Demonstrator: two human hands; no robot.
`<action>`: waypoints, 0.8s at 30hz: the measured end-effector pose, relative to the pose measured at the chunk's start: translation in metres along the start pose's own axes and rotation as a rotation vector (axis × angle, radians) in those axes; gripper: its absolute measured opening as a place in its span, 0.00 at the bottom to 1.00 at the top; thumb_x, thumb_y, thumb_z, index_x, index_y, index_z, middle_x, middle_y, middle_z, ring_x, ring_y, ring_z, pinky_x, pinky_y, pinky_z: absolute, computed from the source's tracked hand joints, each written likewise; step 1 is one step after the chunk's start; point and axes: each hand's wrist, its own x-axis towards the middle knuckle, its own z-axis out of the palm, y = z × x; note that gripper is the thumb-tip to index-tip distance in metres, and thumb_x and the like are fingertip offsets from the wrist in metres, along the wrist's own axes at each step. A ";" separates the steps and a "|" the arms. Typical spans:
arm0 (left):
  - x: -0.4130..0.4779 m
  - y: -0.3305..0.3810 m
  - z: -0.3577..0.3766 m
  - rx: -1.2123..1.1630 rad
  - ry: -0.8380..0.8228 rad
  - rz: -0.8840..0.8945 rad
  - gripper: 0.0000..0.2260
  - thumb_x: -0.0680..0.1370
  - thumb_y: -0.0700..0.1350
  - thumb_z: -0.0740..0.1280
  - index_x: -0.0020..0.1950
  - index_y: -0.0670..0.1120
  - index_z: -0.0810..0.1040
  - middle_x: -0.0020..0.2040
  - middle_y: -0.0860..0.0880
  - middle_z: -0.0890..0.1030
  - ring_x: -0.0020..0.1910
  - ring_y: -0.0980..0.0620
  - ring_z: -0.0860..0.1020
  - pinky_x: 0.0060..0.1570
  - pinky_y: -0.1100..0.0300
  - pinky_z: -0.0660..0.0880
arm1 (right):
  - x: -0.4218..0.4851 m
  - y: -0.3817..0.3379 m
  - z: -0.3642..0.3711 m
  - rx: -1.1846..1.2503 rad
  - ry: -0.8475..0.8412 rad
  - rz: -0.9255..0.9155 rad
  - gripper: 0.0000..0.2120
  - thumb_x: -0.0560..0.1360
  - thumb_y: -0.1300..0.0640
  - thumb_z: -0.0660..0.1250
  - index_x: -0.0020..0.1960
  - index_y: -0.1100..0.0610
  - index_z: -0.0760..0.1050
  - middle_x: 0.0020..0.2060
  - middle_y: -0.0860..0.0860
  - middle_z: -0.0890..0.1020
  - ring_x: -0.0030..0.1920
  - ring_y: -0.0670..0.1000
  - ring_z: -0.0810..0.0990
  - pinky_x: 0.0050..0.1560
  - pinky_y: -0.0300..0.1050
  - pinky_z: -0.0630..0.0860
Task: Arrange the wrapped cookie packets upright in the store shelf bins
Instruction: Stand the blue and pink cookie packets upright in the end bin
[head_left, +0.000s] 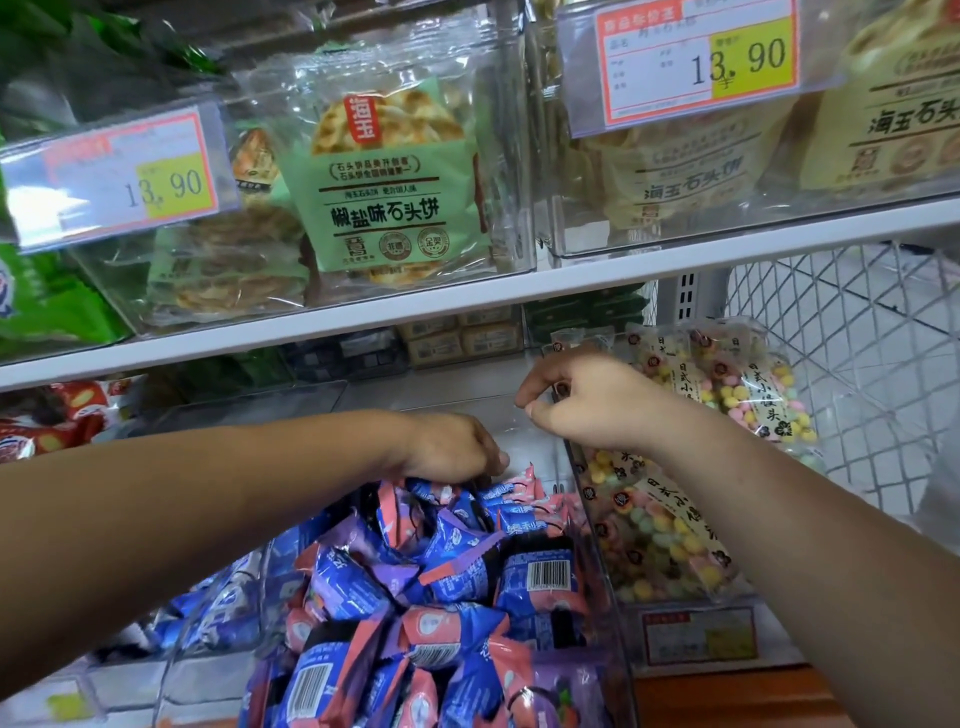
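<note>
A clear shelf bin at centre holds a heap of small blue, pink and purple wrapped cookie packets; several lie tilted, some show barcodes. My left hand reaches over the back of the heap, fingers curled down onto the rear packets. My right hand is above the bin's right rear corner, thumb and fingers pinched at the clear rim; what it pinches is too small to tell.
To the right, a bin of bags with pastel round biscuits. Left, another bin of blue packets. Overhead, a white shelf edge with bins of flat cakes and price tags. White wire mesh at far right.
</note>
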 end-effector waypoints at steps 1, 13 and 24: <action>-0.001 -0.002 0.001 -0.028 -0.021 0.003 0.11 0.83 0.51 0.64 0.54 0.48 0.84 0.40 0.56 0.82 0.37 0.57 0.75 0.42 0.63 0.73 | 0.001 0.001 0.000 0.001 0.004 0.002 0.08 0.78 0.58 0.67 0.53 0.51 0.84 0.47 0.40 0.81 0.42 0.35 0.74 0.33 0.22 0.66; 0.001 -0.001 0.004 -0.039 0.000 0.196 0.13 0.81 0.39 0.69 0.64 0.47 0.82 0.55 0.53 0.86 0.46 0.63 0.80 0.49 0.72 0.74 | 0.005 0.003 0.003 -0.004 0.015 -0.002 0.08 0.77 0.58 0.68 0.51 0.51 0.85 0.46 0.39 0.82 0.43 0.34 0.76 0.39 0.24 0.68; -0.028 -0.003 -0.006 -0.130 -0.118 0.331 0.09 0.77 0.46 0.75 0.56 0.49 0.87 0.50 0.53 0.88 0.47 0.56 0.84 0.57 0.58 0.81 | 0.003 0.001 0.009 -0.193 -0.063 -0.074 0.09 0.75 0.56 0.70 0.54 0.47 0.83 0.60 0.44 0.80 0.59 0.39 0.77 0.56 0.33 0.71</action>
